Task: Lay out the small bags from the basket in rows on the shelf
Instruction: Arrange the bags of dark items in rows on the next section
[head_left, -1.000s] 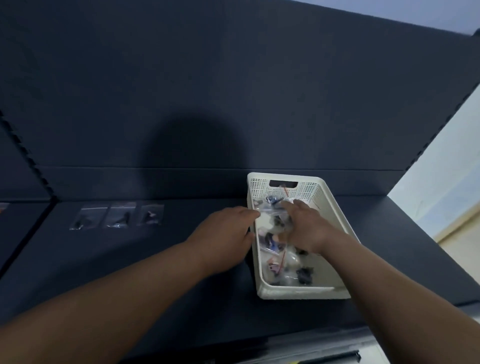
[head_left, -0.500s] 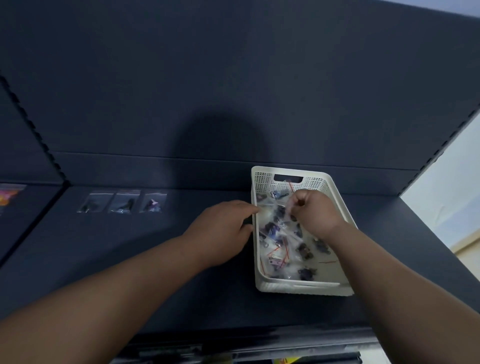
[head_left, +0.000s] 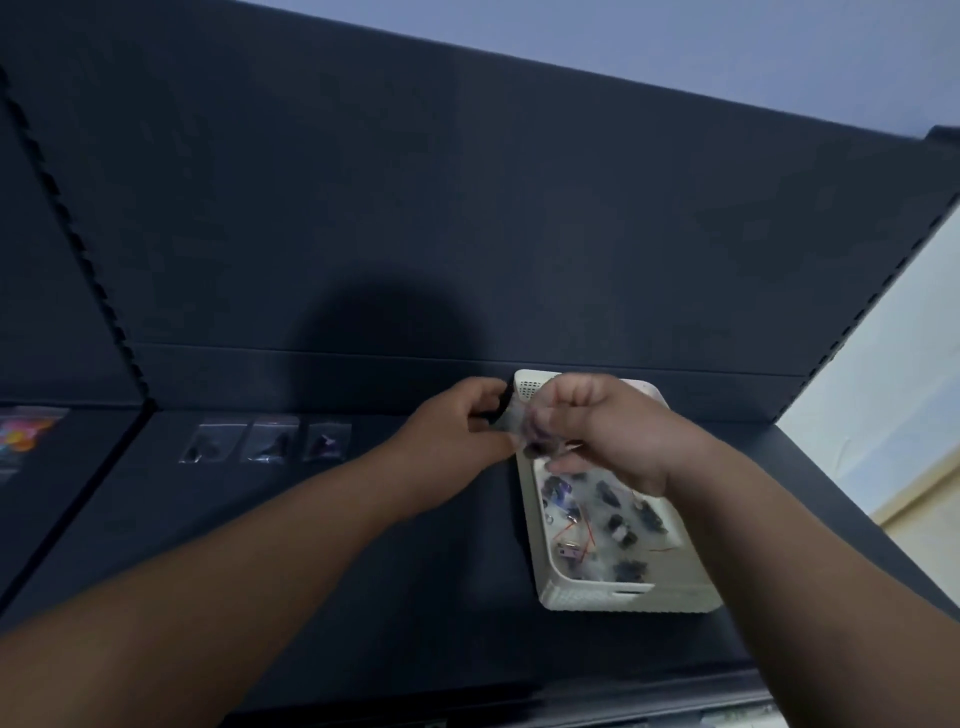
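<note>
Pinching one small clear plastic bag (head_left: 522, 423) between closed fingers of left hand (head_left: 457, 423) and right hand (head_left: 602, 431), lifted above white perforated plastic basket (head_left: 623, 597) at 3 o'clock, probably to separate it for the row of three laid bags (head_left: 267, 441) at 9 o'clock on dark shelf (head_left: 311, 545).

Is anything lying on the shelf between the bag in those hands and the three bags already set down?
Nothing visible does. The dark shelf lies bare between the held bag and the row of three bags.

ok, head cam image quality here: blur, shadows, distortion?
Head view: dim; motion blur smears the right hand and the small bag pinched with the left hand; soft shadow on the shelf's back panel; wide-angle bends the shelf edges.
</note>
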